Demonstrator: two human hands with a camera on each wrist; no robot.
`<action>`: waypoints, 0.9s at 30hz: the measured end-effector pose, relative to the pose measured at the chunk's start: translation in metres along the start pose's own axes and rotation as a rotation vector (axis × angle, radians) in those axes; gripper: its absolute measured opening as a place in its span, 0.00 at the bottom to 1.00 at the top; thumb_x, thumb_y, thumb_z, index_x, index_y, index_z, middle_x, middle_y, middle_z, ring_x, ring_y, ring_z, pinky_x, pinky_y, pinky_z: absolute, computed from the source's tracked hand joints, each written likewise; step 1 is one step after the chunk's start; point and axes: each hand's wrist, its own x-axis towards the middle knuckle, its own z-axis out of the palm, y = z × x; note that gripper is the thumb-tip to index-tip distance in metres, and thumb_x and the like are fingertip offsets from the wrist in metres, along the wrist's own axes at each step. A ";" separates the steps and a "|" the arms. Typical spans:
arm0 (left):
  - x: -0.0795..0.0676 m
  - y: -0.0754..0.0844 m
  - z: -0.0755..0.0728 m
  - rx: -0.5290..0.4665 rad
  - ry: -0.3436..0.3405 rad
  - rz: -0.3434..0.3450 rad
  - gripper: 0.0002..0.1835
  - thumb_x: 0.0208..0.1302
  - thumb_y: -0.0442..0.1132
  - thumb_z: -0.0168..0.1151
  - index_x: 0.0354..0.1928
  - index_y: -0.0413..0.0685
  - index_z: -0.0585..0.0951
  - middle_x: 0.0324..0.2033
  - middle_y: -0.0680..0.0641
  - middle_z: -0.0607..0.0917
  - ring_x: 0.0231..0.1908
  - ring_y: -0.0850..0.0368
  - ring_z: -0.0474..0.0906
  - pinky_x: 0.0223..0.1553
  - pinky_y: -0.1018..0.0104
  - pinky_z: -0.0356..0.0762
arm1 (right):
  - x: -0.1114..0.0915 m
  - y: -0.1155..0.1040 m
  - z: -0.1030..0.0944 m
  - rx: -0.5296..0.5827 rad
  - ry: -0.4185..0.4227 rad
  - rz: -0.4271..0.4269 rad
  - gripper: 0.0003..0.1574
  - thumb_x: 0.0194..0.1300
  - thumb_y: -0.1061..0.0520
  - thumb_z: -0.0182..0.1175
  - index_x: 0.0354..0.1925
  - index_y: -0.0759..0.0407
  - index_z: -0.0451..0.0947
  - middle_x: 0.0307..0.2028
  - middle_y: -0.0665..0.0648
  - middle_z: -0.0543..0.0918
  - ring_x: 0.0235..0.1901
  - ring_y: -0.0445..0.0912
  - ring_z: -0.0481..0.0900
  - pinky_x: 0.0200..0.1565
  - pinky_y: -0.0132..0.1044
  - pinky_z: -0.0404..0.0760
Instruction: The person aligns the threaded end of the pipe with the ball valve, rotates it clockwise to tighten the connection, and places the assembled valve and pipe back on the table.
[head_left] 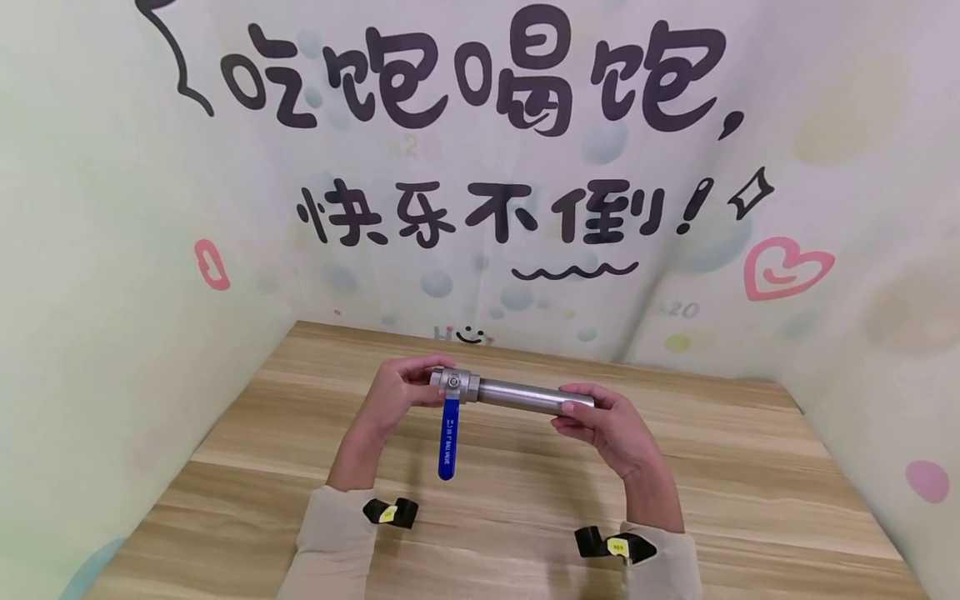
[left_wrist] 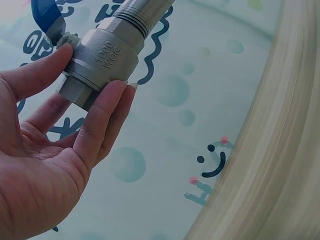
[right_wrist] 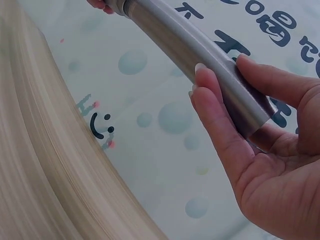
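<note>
A silver ball valve (head_left: pixel 455 384) with a long blue lever handle (head_left: pixel 447 442) is gripped by my left hand (head_left: pixel 393 396), thumb on one side and fingers on the other. Raised "1000 WOG" lettering shows on the valve body (left_wrist: pixel 102 57) in the left wrist view. Out of the valve's right side runs a smooth steel pipe (head_left: pixel 521 397), with threads (left_wrist: pixel 132 20) visible where it enters. My right hand (head_left: pixel 611 425) pinches the pipe near its free end. Both hands hold the joined pieces roughly level above the table, the lever pointing toward me.
Beneath the hands lies a wood-grain table (head_left: pixel 480 533). A pale printed cloth wall (head_left: pixel 480 300) with dark lettering rises behind its back edge, and similar walls flank both sides. Black straps with yellow tags sit at both sleeve cuffs.
</note>
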 end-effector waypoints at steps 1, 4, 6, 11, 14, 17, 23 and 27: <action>0.000 0.000 0.000 0.001 -0.002 0.003 0.18 0.55 0.22 0.62 0.50 0.34 0.82 0.44 0.38 0.83 0.37 0.50 0.81 0.41 0.45 0.83 | 0.000 0.000 0.000 -0.002 0.003 0.005 0.13 0.65 0.66 0.60 0.48 0.64 0.78 0.39 0.59 0.82 0.34 0.48 0.87 0.44 0.41 0.85; 0.000 0.000 0.000 0.003 -0.005 0.005 0.19 0.55 0.22 0.61 0.51 0.32 0.81 0.45 0.38 0.83 0.37 0.50 0.81 0.41 0.46 0.83 | 0.001 -0.001 0.000 -0.008 0.013 0.015 0.12 0.66 0.65 0.60 0.48 0.64 0.78 0.39 0.59 0.83 0.34 0.48 0.87 0.44 0.41 0.85; 0.000 0.000 0.001 0.001 -0.007 0.005 0.19 0.55 0.22 0.62 0.51 0.32 0.81 0.45 0.38 0.83 0.37 0.50 0.81 0.42 0.44 0.83 | 0.001 -0.001 0.000 -0.009 0.016 0.020 0.11 0.66 0.64 0.61 0.47 0.64 0.78 0.39 0.59 0.83 0.34 0.48 0.87 0.44 0.40 0.85; 0.001 0.000 0.001 0.001 -0.005 0.001 0.19 0.55 0.22 0.62 0.52 0.31 0.80 0.44 0.38 0.83 0.37 0.51 0.81 0.42 0.44 0.83 | 0.001 -0.001 -0.001 -0.015 0.022 0.024 0.09 0.66 0.63 0.61 0.45 0.62 0.80 0.40 0.59 0.82 0.34 0.47 0.87 0.44 0.40 0.84; 0.002 0.000 0.001 0.004 -0.006 0.005 0.19 0.55 0.22 0.63 0.52 0.29 0.80 0.44 0.37 0.83 0.37 0.50 0.80 0.41 0.48 0.84 | 0.001 -0.001 0.000 -0.019 0.030 0.029 0.09 0.66 0.62 0.61 0.45 0.63 0.79 0.40 0.59 0.82 0.34 0.47 0.87 0.45 0.40 0.84; 0.002 -0.001 0.000 0.002 -0.007 0.012 0.19 0.55 0.22 0.63 0.52 0.28 0.79 0.44 0.37 0.83 0.37 0.50 0.80 0.38 0.55 0.85 | 0.002 -0.002 0.001 -0.026 0.036 0.035 0.10 0.67 0.61 0.61 0.45 0.64 0.79 0.40 0.59 0.82 0.34 0.47 0.87 0.45 0.39 0.84; 0.003 -0.002 0.000 -0.009 -0.013 0.018 0.19 0.56 0.22 0.63 0.51 0.29 0.80 0.44 0.35 0.82 0.36 0.51 0.81 0.36 0.61 0.85 | 0.002 -0.002 0.002 -0.024 0.051 0.047 0.13 0.67 0.61 0.61 0.48 0.67 0.78 0.40 0.60 0.82 0.34 0.47 0.87 0.44 0.39 0.84; 0.003 -0.001 0.000 -0.018 -0.015 0.014 0.19 0.55 0.22 0.63 0.51 0.28 0.80 0.44 0.35 0.82 0.35 0.52 0.81 0.36 0.61 0.85 | 0.001 -0.002 0.003 -0.005 0.050 0.031 0.15 0.65 0.66 0.60 0.51 0.62 0.78 0.43 0.60 0.81 0.34 0.48 0.87 0.44 0.40 0.84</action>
